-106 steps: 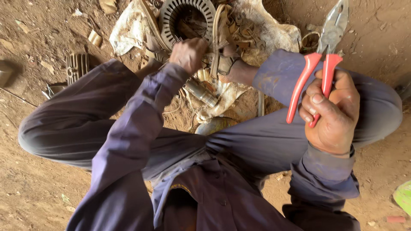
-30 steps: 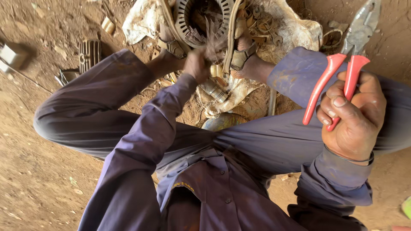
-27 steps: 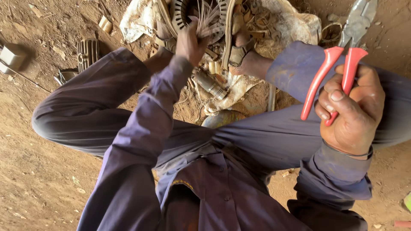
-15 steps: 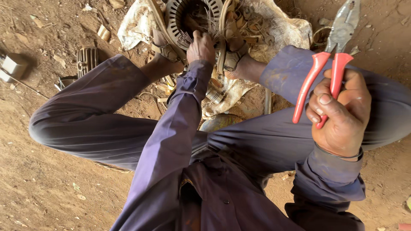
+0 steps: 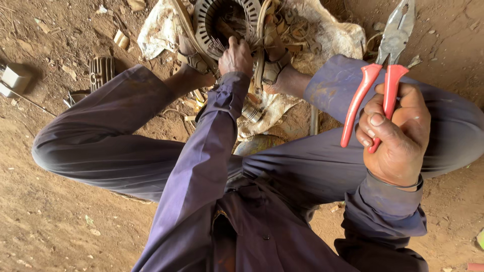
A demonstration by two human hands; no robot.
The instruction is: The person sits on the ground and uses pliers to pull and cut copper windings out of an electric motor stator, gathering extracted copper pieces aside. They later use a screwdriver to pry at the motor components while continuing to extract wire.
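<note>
Now left hand grips stator.

A small pale boxy object, possibly a carton, is lying on the dirt ground at the far left edge, too small to tell for certain. A dirty whitish sack or cloth is spreading under scrap parts at the far centre. No labels, signs or screens are showing anywhere.

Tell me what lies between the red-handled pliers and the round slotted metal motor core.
In the head view, a dirty white cloth strewn with scrap wire lies between the pliers in the right hand and the core.
</note>
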